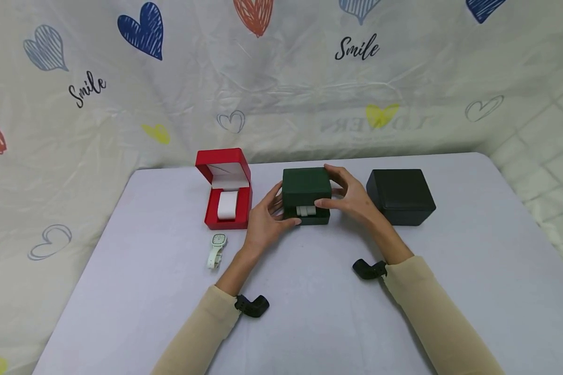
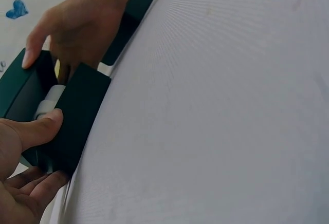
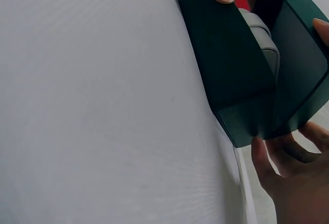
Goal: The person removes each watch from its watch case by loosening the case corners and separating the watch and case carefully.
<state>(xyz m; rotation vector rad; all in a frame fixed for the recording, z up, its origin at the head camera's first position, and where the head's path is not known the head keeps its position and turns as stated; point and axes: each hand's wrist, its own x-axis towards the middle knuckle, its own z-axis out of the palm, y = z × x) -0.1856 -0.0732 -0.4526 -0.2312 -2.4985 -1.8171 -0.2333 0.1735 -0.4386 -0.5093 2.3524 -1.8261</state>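
Table (image 1: 309, 312) holds red box (image 1: 225, 188), watch (image 1: 217, 249), black box (image 1: 401, 195).

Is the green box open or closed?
Partly open: the green box lid is lifted a crack, and a pale cushion shows in the gap.

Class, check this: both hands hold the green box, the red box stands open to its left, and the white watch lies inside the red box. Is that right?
Not quite. The watch lies on the table in front of the red box, as the head view shows. Both hands, left and right, do hold the green box.
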